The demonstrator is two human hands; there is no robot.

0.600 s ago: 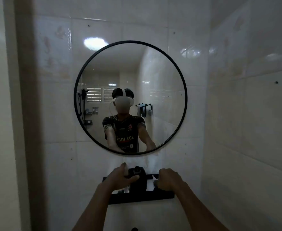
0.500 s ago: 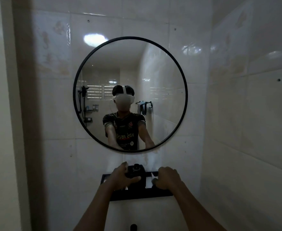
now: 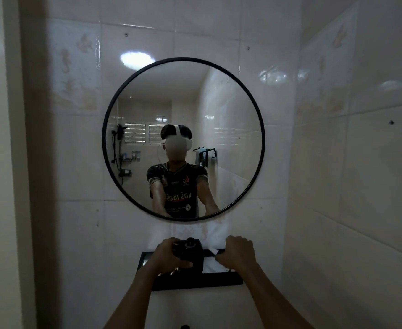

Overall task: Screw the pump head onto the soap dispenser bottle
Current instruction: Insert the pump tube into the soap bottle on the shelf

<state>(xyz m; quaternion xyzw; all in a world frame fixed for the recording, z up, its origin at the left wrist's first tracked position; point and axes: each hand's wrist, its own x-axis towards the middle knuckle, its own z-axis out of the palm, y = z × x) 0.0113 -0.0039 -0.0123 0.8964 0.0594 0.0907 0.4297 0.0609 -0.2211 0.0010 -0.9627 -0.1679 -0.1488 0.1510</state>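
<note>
Gripping bottle [image 3: 191, 256] — left hand [image 3: 169, 254], right hand [image 3: 236, 251] beside

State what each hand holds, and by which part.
Left hand grips the black soap dispenser bottle by its left side. Right hand is closed on something hidden; cannot tell what.

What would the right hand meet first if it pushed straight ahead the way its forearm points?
Probably the tiled wall just behind the black shelf; the right hand is fisted above the shelf's back edge, though depth is unclear.

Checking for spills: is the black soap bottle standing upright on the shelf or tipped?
Upright. The soap bottle stands on the black shelf with its round top facing up, the left hand wrapped around its side.
</note>
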